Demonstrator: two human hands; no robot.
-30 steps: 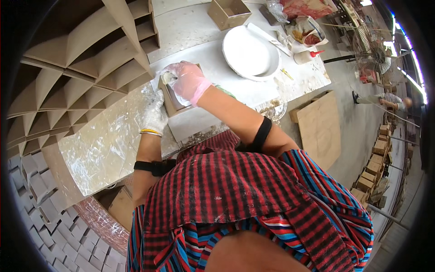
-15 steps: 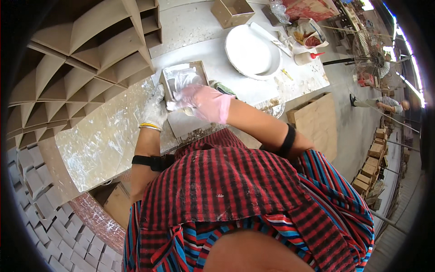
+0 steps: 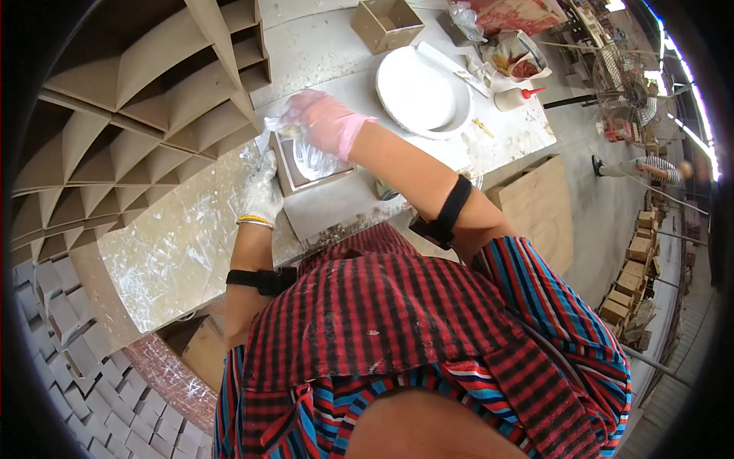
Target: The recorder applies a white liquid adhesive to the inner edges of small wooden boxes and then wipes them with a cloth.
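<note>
On the worktable, a small open wooden box stands in front of me with wet white coating smeared over its inside. My left hand, in a white knit glove with a yellow cuff, grips the box's left wall. Over the far side of the box is my right hand, in a thin pink glove. Its fingers are closed around something whitish at the far left corner; blur and the glove hide what it is. A round white basin of white liquid sits to the right. Between them lies a dark green object, partly covered by my right forearm.
Stacked wooden cubbies rise close on the left. Another open box stands at the back. A red-tipped bottle and a bag are right of the basin. Beyond are a fan and a person.
My right hand has moved away from me, from the box's near side to its far left corner, uncovering the near wall. My left hand stays on the box's left side.
</note>
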